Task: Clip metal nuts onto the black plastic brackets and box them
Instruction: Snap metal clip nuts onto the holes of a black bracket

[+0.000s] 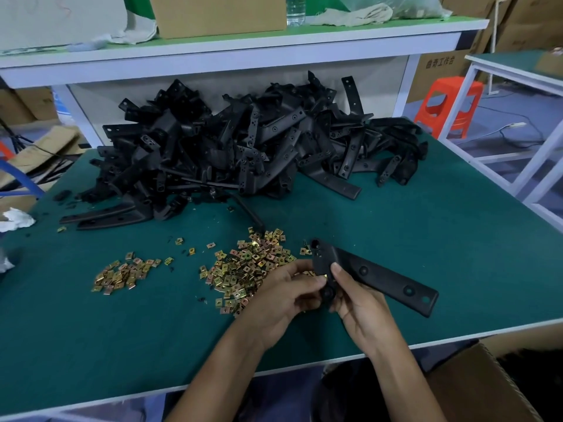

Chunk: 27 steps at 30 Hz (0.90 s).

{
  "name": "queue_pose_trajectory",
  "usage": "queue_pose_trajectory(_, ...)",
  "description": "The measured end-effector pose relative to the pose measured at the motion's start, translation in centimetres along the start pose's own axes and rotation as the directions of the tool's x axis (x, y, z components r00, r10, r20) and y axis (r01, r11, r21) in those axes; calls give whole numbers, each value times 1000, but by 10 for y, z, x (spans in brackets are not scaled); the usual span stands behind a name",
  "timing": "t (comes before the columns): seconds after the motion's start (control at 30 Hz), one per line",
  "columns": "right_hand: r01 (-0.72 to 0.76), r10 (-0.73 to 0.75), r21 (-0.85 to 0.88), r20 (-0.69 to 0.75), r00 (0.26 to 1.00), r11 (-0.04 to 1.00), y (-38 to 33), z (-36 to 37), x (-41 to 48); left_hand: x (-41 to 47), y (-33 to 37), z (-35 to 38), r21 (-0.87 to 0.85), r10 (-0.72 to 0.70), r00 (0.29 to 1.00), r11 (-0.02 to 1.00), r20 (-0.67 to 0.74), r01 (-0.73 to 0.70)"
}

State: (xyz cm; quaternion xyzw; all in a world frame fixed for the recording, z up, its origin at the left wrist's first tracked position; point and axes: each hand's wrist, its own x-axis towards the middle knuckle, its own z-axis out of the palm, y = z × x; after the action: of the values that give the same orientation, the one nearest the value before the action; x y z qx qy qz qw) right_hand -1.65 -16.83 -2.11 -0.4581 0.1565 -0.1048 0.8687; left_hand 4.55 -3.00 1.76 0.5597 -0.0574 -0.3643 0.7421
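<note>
While we hold one black bracket (380, 277) in both hands, it sits just to the right of the big pile of nuts (249, 266), over the green desk (441, 233). Our left hand (286, 296) curls around the bracket's bent end from the pile's side, with the thumb pressed on its face. Our right hand (356, 303) grips the same end from the side away from the pile, with the thumb laid on top. The two hands are close together and the thumbs are nearly touching. A small glint of brass-coloured metal shows between them, too small for us to tell whether it is a nut seated on the bracket. The bracket's long flat arm, with its holes, points away from the pile to the right. Behind the pile, farther from us, a large heap of brackets (243, 141) lies tangled across the back of the desk. Left of the pile sits a smaller scatter of nuts (125, 274), with a few loose ones in between. Right of the pile and nearer to us, below the desk's edge, an open cardboard box (475, 388) shows a corner. Its inside is too dark to read.
</note>
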Motion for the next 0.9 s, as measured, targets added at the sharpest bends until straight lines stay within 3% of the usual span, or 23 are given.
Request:
queue_pose_trajectory(0.13,-9,10,38,-13,1000,999,0,-4,2,4,9,-3,241,11,998,970,66,-26)
queue_pose_trajectory(0.2,-8,9,39,-27,1000,999,1,-3,4,11,20,-9,495,73,996,865,48,-87)
queue_pose_trajectory(0.23,-4,6,52,-44,999,999,1,-3,5,19,24,-14,674,155,988,727,22,-129)
queue_pose_trajectory(0.27,2,2,77,-59,998,997,2,-3,6,28,28,-21,842,271,962,518,6,-152)
queue_pose_trajectory(0.3,10,-3,103,-68,998,995,2,-4,7,37,31,-27,943,394,919,306,0,-132)
queue_pose_trajectory(0.33,17,-8,123,-68,998,992,1,-5,7,46,33,-34,981,496,869,171,-2,-95)
queue_pose_trajectory(0.4,21,-14,135,-53,998,991,1,-6,8,65,37,-48,998,578,816,47,0,-33)
queue_pose_trajectory(0.57,7,-3,102,-42,999,995,2,-8,8,97,43,-57,969,416,908,-241,56,50)
queue_pose_trajectory(0.6,8,-4,95,-38,999,995,1,-8,7,100,44,-57,964,408,911,-258,54,58)
queue_pose_trajectory(0.67,5,-2,90,-33,999,996,0,-8,6,102,46,-57,981,425,905,-188,28,57)
queue_pose_trajectory(0.9,-29,34,159,-26,999,987,0,-8,7,69,48,-62,959,442,890,284,-111,-22)
